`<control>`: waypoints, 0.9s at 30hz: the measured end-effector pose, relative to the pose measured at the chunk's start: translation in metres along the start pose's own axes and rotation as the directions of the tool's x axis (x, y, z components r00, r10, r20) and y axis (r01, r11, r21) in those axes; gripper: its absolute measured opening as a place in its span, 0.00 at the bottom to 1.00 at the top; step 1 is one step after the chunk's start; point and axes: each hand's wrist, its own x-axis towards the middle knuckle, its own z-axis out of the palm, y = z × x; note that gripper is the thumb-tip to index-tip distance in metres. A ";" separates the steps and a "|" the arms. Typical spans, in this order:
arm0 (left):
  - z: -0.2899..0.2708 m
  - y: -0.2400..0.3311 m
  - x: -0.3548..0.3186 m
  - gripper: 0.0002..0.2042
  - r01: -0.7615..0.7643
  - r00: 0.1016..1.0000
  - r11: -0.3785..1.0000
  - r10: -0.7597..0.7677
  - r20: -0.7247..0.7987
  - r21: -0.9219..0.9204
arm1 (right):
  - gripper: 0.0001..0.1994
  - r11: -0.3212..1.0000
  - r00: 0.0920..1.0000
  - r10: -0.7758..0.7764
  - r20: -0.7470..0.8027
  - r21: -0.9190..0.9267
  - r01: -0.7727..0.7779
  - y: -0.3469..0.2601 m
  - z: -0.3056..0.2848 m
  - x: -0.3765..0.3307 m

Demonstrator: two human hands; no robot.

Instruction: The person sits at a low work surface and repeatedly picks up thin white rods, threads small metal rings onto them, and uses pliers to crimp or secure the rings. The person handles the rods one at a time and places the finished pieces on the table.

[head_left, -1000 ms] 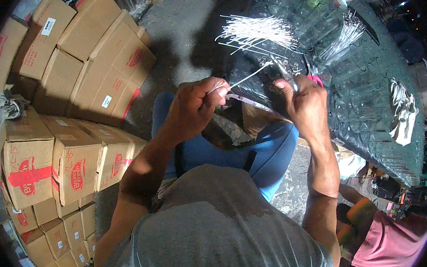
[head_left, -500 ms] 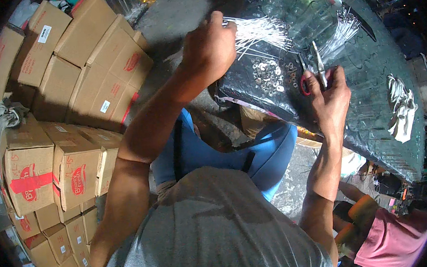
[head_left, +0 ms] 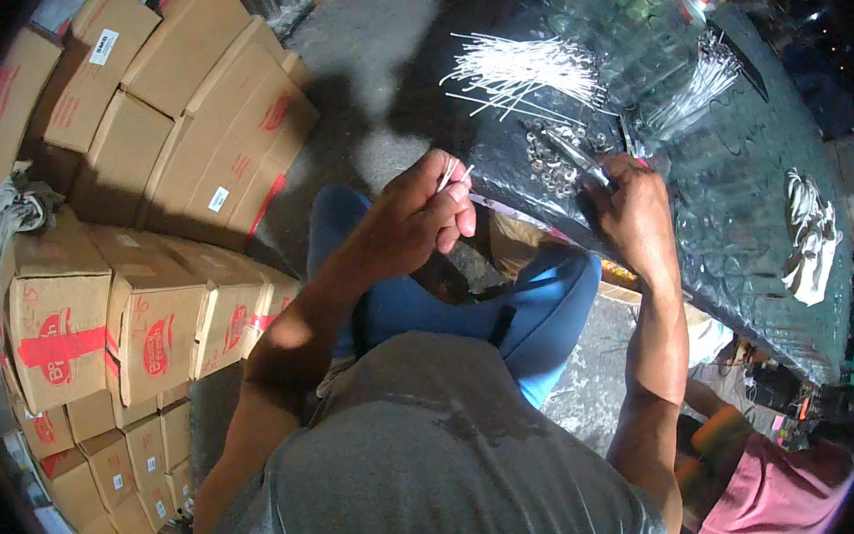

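My left hand [head_left: 423, 212] is closed around a few thin white wire-like sticks [head_left: 454, 172], held above my lap by the table's near edge. In my right hand [head_left: 635, 205] is a pair of pliers [head_left: 576, 157], its jaws pointing over a scatter of small ring-like metal pieces [head_left: 552, 169]. Behind these lies a loose pile of the same white sticks [head_left: 527, 66] on the black-covered tabletop. Scissors [head_left: 627, 133] lie just beyond my right hand, mostly hidden by it.
A second bundle of pale sticks [head_left: 699, 85] lies farther right. White cloth gloves [head_left: 808, 237] rest on the table's right side. Cardboard boxes [head_left: 222, 153] are stacked along the left. A person in a pink shirt [head_left: 781, 490] is at the lower right.
My left hand has drawn back from the pile toward me, with a few white sticks in it. The pliers in my right hand have swung left over the metal pieces.
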 end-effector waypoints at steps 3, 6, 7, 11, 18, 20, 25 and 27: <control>0.003 0.001 0.001 0.07 0.039 0.999 0.990 -0.041 -0.009 -0.137 | 0.11 0.995 0.996 0.091 0.010 0.048 -0.091 -0.001 0.001 -0.001; 0.008 -0.001 0.001 0.08 0.029 0.997 0.984 -0.041 -0.062 -0.175 | 0.10 0.996 0.996 0.085 0.003 0.023 -0.085 -0.003 -0.002 -0.002; 0.009 -0.001 0.001 0.09 0.020 0.996 0.984 -0.036 -0.085 -0.175 | 0.10 0.995 0.995 0.097 0.013 0.010 -0.097 -0.004 -0.003 -0.001; 0.008 0.000 0.002 0.09 0.027 0.997 0.978 -0.040 -0.060 -0.205 | 0.10 0.999 0.998 0.038 0.055 -0.020 -0.037 -0.003 -0.005 -0.004; 0.017 0.000 0.002 0.09 0.101 0.989 0.960 -0.125 -0.076 -0.262 | 0.12 0.995 0.996 0.058 0.067 -0.084 -0.053 -0.006 -0.004 0.000; 0.018 -0.003 0.003 0.09 0.114 0.989 0.961 -0.134 -0.066 -0.251 | 0.12 0.994 0.993 0.105 0.052 -0.014 -0.104 -0.006 -0.004 -0.001; 0.020 -0.004 0.003 0.10 0.059 0.995 0.971 -0.074 -0.060 -0.231 | 0.11 0.990 0.989 0.130 0.066 0.041 -0.132 -0.010 -0.009 0.000; 0.021 -0.003 0.004 0.10 0.053 0.994 0.973 -0.072 -0.077 -0.226 | 0.11 0.996 0.990 0.087 0.107 0.017 -0.090 -0.009 -0.009 0.001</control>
